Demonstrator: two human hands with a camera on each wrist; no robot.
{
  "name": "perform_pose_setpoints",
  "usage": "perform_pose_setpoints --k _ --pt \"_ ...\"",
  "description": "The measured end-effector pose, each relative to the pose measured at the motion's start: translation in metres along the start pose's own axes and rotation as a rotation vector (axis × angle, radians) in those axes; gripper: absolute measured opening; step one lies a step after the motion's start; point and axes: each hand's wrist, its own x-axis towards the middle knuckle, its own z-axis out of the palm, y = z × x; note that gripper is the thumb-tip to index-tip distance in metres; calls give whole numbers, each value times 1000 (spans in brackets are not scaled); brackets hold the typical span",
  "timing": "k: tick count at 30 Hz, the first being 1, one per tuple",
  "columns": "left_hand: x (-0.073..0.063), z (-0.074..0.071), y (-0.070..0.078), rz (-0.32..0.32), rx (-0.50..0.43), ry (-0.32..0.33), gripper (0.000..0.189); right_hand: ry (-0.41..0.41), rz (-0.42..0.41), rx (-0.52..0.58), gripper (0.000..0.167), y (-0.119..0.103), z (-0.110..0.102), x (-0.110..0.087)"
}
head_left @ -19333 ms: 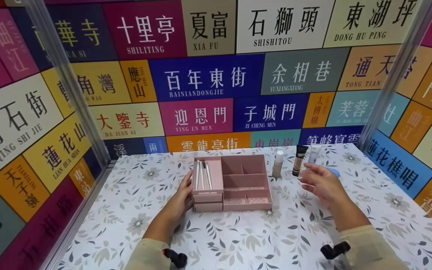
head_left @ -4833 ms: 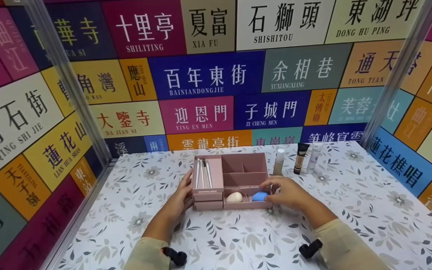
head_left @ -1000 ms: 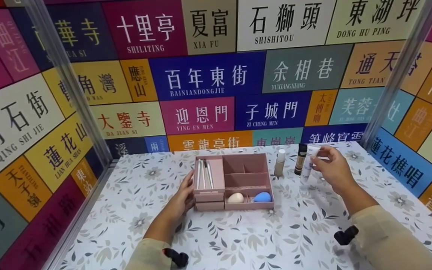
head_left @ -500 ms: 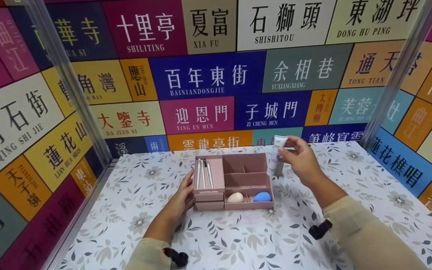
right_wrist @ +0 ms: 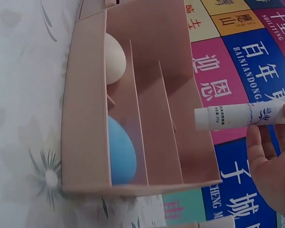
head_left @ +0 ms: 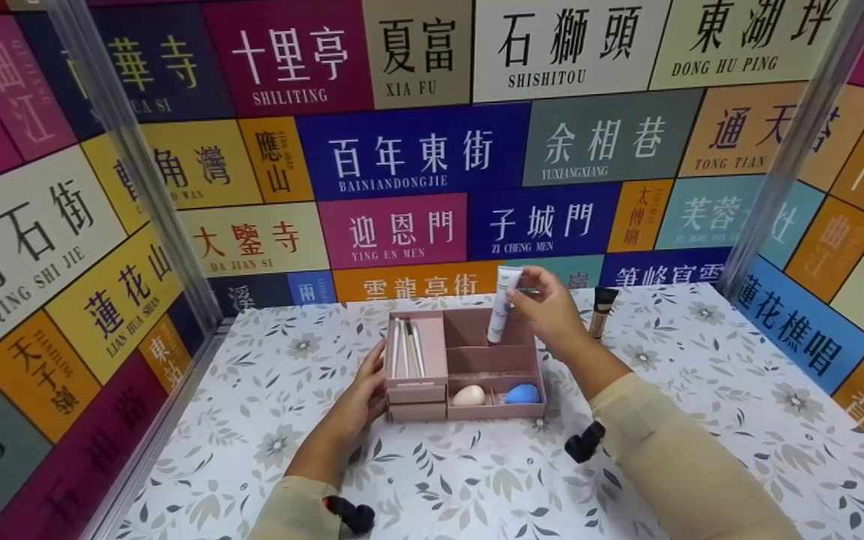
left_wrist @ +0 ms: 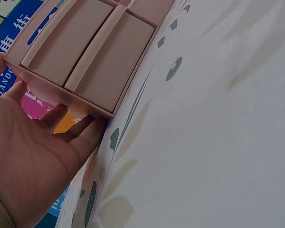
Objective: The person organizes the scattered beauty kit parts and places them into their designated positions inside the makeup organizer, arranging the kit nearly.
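Note:
My right hand (head_left: 550,306) pinches a white squeeze tube (head_left: 503,307) by its upper end, with the cap pointing down. In the right wrist view the tube's cap (right_wrist: 202,119) is above the back compartment of a pink desktop organizer (head_left: 496,411). My left hand (head_left: 361,384) touches the organizer's left side; in the left wrist view its fingertips (left_wrist: 96,124) lie against the wall beside two small drawers (left_wrist: 97,50). A cream makeup sponge (head_left: 469,395) and a blue makeup sponge (head_left: 523,394) sit in separate front compartments.
Several slim sticks, perhaps makeup brushes (head_left: 406,349), lie in the organizer's left top section. A black-capped tube (head_left: 601,315) stands to the right on the flower-patterned table (head_left: 252,465). The small bottle (right_wrist: 218,222) shows only partly in the right wrist view. Sign-covered walls (head_left: 417,154) enclose the table.
Both sponges have come into the front compartments since the earliest frame. Over the last second, my right hand has carried the white tube left from the table to above the organizer. My left hand stays.

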Motion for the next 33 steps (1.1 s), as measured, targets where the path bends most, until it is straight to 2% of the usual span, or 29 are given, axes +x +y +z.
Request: perform_pose_setpoints --k 5,9,16,23,28,33 --pt "0 0 0 -4 12 10 65 27 -31 7 40 6 21 6" --pt "0 0 -1 -13 15 10 65 48 -53 -35 38 12 39 12" --pt "0 0 1 -7 15 8 64 2 -1 -80 34 26 63 18" --pt "-1 0 0 15 20 -13 65 -50 56 -96 38 43 71 18" --pt "-1 -1 1 -3 23 9 63 -76 95 -150 39 52 73 16" --pt "-1 -2 0 -13 25 8 63 -87 120 -141 41 54 76 15"
